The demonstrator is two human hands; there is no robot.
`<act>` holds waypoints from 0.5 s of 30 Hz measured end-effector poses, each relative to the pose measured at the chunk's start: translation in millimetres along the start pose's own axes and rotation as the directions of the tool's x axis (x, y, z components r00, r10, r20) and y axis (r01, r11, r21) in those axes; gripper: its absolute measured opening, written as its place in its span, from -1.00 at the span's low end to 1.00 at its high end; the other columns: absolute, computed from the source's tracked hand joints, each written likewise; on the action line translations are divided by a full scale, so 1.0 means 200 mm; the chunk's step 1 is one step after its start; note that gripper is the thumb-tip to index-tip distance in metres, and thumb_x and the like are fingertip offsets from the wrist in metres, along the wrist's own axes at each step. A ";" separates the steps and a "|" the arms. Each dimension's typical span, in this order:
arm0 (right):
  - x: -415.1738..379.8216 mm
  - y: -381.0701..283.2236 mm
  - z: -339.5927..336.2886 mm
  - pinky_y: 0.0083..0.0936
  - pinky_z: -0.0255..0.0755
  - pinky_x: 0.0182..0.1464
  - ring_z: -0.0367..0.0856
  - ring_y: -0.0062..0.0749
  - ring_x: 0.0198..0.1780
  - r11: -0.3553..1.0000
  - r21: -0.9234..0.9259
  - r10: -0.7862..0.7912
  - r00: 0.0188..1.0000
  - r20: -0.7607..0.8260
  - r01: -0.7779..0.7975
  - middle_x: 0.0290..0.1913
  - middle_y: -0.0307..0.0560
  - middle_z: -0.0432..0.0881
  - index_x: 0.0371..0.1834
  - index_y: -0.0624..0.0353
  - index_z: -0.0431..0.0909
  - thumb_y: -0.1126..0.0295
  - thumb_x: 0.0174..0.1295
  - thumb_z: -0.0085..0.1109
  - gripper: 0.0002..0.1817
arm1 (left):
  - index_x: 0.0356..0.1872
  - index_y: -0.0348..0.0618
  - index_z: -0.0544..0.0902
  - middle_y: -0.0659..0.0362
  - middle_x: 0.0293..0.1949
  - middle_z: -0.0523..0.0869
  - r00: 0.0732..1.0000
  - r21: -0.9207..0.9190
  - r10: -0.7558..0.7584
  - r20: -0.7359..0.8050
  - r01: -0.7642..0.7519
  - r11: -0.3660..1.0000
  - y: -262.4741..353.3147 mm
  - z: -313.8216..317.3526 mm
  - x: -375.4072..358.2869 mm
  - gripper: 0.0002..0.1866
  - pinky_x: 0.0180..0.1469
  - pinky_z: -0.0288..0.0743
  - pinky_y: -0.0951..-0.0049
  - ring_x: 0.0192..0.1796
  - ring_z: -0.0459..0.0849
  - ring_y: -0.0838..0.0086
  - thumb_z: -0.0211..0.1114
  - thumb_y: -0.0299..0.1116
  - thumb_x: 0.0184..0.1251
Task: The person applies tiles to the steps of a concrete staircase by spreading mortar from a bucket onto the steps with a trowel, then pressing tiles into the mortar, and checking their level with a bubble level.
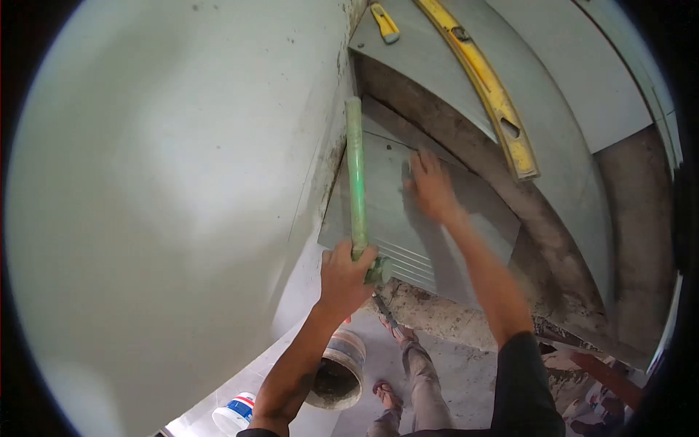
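Observation:
My left hand [347,278] is closed around the head end of a mallet [355,175], whose pale green handle points up along the white wall. Under it lies a grey stair tile [466,218] with parallel grooves along its near edge. Over the upper part of this tile is my right hand [431,182], fingers spread and nothing held; it is slightly blurred, so contact with the surface is unclear.
A yellow spirit level [488,84] and a yellow utility knife [385,23] lie on the upper tile [437,62]. The white wall [182,182] borders the left. Below are a dirty bucket [341,371], a white tub [234,415] and rough step edge [444,317].

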State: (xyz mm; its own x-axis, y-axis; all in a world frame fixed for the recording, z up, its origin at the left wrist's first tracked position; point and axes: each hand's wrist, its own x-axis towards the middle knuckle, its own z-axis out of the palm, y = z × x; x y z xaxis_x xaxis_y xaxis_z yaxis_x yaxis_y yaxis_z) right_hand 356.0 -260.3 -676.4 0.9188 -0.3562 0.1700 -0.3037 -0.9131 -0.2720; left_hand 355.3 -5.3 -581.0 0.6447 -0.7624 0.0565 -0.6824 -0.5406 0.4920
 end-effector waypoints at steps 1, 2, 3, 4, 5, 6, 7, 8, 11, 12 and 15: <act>0.10 0.02 0.00 0.08 0.17 0.41 0.13 -0.05 0.51 1.000 0.019 0.006 0.991 0.133 -0.009 0.53 0.04 0.12 0.46 0.06 0.20 0.08 0.28 0.19 -0.28 | -0.02 0.07 0.57 0.07 -0.22 0.52 0.999 0.045 0.044 -0.024 -0.043 0.998 -0.04 0.06 0.03 -0.40 -0.20 0.28 0.19 -0.15 0.55 0.13 0.49 -0.47 -0.26; 0.19 0.04 -0.01 0.12 0.09 0.45 -0.02 -0.06 0.58 0.999 0.035 0.012 0.964 0.267 -0.022 0.60 0.01 -0.03 0.55 0.03 0.04 -0.02 0.29 0.16 -0.16 | -0.06 0.08 0.58 0.08 -0.25 0.51 0.995 0.086 0.089 -0.042 -0.085 0.993 -0.08 0.12 0.06 -0.44 -0.21 0.22 0.22 -0.16 0.55 0.18 0.49 -0.46 -0.25; 0.25 0.05 0.04 0.12 0.09 0.45 -0.02 -0.06 0.58 0.999 0.039 0.014 0.959 0.283 -0.027 0.60 0.01 -0.03 0.55 0.03 0.04 -0.02 0.29 0.16 -0.16 | -0.06 0.08 0.58 0.08 -0.25 0.51 0.996 0.080 0.079 -0.029 -0.076 0.994 -0.10 0.17 0.11 -0.44 -0.21 0.22 0.22 -0.16 0.55 0.18 0.49 -0.46 -0.25; 0.31 0.06 0.09 0.11 0.03 0.48 -0.08 -0.08 0.60 0.999 0.004 0.032 0.949 0.315 -0.035 0.61 0.01 -0.06 0.57 0.02 -0.01 -0.10 0.30 0.10 -0.13 | -0.09 0.07 0.59 0.09 -0.28 0.50 0.993 0.130 0.115 -0.033 -0.110 0.985 -0.13 0.20 0.17 -0.52 -0.22 0.20 0.22 -0.17 0.55 0.19 0.46 -0.45 -0.17; 0.35 0.04 0.12 0.11 -0.03 0.51 -0.14 -0.10 0.61 0.999 -0.029 0.048 0.938 0.343 -0.041 0.61 0.01 -0.10 0.59 0.00 -0.06 -0.18 0.31 0.03 -0.10 | -0.13 0.06 0.59 0.10 -0.30 0.50 0.988 0.183 0.153 -0.036 -0.144 0.973 -0.15 0.23 0.21 -0.60 -0.22 0.18 0.21 -0.19 0.55 0.21 0.42 -0.44 -0.10; 0.35 0.02 0.14 0.11 -0.03 0.51 -0.14 -0.10 0.61 0.999 -0.020 0.043 0.936 0.349 -0.038 0.61 0.01 -0.10 0.59 0.00 -0.06 -0.18 0.31 0.03 -0.10 | -0.13 0.06 0.59 0.10 -0.30 0.50 0.989 0.187 0.144 -0.030 -0.136 0.973 -0.17 0.26 0.22 -0.60 -0.22 0.18 0.21 -0.19 0.55 0.21 0.42 -0.44 -0.10; 0.35 0.01 0.15 0.11 -0.09 0.53 -0.18 -0.13 0.62 0.996 -0.020 0.083 0.926 0.368 -0.081 0.62 -0.01 -0.13 0.60 -0.04 -0.09 -0.25 0.28 0.02 -0.06 | -0.10 0.06 0.59 0.11 -0.29 0.50 0.985 0.210 0.167 -0.048 -0.154 0.965 -0.19 0.29 0.23 -0.53 -0.20 0.16 0.21 -0.18 0.54 0.23 0.42 -0.46 -0.17; 0.37 0.01 0.14 0.11 -0.16 0.54 -0.23 -0.17 0.63 0.992 -0.023 0.123 0.915 0.384 -0.124 0.63 -0.02 -0.16 0.61 -0.07 -0.12 -0.32 0.25 0.00 -0.02 | -0.07 0.06 0.58 0.11 -0.28 0.51 0.979 0.233 0.193 -0.068 -0.172 0.957 -0.21 0.32 0.25 -0.47 -0.19 0.13 0.20 -0.17 0.53 0.24 0.42 -0.49 -0.23; 0.39 0.00 0.13 0.25 -0.22 0.52 -0.21 -0.10 0.63 0.988 -0.123 0.141 0.884 0.446 -0.096 0.63 0.04 -0.20 0.61 -0.09 -0.13 -0.36 0.26 -0.07 -0.02 | -0.07 0.06 0.58 0.12 -0.28 0.51 0.978 0.235 0.202 -0.054 -0.185 0.954 -0.23 0.32 0.31 -0.48 -0.19 0.13 0.20 -0.18 0.53 0.26 0.43 -0.49 -0.23; 0.41 0.00 0.14 0.25 -0.22 0.52 -0.21 -0.10 0.63 0.988 -0.124 0.135 0.885 0.445 -0.088 0.63 0.04 -0.20 0.61 -0.09 -0.13 -0.36 0.26 -0.07 -0.02 | -0.07 0.06 0.58 0.12 -0.28 0.51 0.978 0.236 0.198 -0.060 -0.179 0.955 -0.22 0.31 0.32 -0.48 -0.19 0.13 0.20 -0.18 0.53 0.26 0.43 -0.49 -0.23; 0.41 0.04 0.16 0.21 -0.27 0.53 -0.19 -0.17 0.63 0.987 -0.083 0.163 0.858 0.486 -0.140 0.64 -0.04 -0.20 0.60 -0.14 -0.04 -0.53 0.08 -0.08 0.09 | -0.08 0.06 0.58 0.12 -0.29 0.50 0.965 0.276 0.222 -0.142 -0.177 0.945 -0.17 0.31 0.32 -0.45 -0.18 0.12 0.20 -0.18 0.52 0.27 0.46 -0.47 -0.27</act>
State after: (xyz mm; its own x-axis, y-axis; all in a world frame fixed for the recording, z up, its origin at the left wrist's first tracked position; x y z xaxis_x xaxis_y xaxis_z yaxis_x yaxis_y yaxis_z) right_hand 437.6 -290.7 -694.0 0.8617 -0.3583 -0.3592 -0.4496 -0.8673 -0.2136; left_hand 398.5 -56.8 -647.8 0.5190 -0.8051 0.2871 -0.8540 -0.4739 0.2147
